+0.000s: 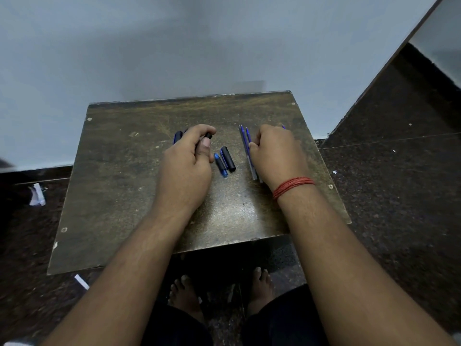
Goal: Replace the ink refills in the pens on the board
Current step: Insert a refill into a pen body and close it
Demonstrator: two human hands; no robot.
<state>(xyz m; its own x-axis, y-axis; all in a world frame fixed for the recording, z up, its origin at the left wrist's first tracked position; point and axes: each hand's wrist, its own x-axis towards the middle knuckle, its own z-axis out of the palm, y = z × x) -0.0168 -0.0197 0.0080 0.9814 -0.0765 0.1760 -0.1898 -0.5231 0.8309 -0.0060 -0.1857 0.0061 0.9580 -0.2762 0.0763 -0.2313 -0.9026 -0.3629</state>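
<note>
Head view: the left hand has its grip clamped on a black pen barrel, held over the board. A cap and a blue tip piece lie just right of it. The right hand curls its fingers onto the refills lying on the board; whether it pinches one cannot be told.

A plain room indoors, probably in a home. The floor is dark speckled polished stone, meeting a bare pale blue-grey wall with a dark skirting strip. A worn brown wooden board sits low over the floor as a work surface. Bare feet show beneath it, and scraps of paper lie scattered about.
</note>
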